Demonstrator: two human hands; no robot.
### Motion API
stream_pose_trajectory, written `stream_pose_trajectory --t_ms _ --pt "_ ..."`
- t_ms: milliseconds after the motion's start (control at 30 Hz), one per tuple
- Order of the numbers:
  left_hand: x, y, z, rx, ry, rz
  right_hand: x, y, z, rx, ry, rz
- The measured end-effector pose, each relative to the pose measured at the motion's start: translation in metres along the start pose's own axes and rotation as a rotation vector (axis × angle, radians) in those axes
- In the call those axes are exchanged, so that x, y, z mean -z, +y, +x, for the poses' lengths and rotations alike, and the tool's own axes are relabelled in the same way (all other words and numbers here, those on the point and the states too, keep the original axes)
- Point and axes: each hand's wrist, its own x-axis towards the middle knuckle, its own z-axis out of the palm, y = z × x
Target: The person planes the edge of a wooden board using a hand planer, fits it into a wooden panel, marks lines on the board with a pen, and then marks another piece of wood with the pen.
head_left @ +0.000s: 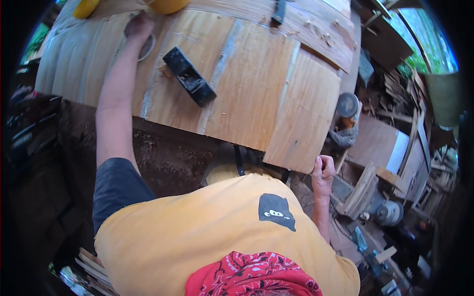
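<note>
My left arm reaches over a wide panel of joined wooden boards (pixel 252 84). At its far left part, my left hand (pixel 139 25) is closed, and what is in its fingers is hidden. Just below that hand lies a pale round rim (pixel 147 48), partly behind my wrist. A yellow container (pixel 168 5) stands beside the hand, cut off by the top edge. My right hand (pixel 323 170) is curled into a loose fist at the panel's near right corner, with nothing visible in it. Between my hands, a dark block-shaped hand plane (pixel 189 77) rests on the panel.
A yellow object (pixel 86 8) and a dark-handled tool (pixel 279 12) lie toward the back. Wood shavings (pixel 321 35) are scattered at the far right of the worktop. An angle grinder (pixel 347 106) sits beyond the right edge, near piled wood scraps (pixel 395 93) and a bench.
</note>
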Motion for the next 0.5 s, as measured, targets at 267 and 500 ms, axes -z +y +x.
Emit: stream_pose_trajectory --t_ms 267,500 --pt "-0.047 -0.070 0.075 -0.086 -0.005 0.154 -0.009 0.002 -0.023 -0.105 -0.016 0.008" --pt "-0.020 -0.071 0.065 0.423 -0.077 -0.204 -0.012 -0.017 -0.014 -0.029 -0.024 0.000"
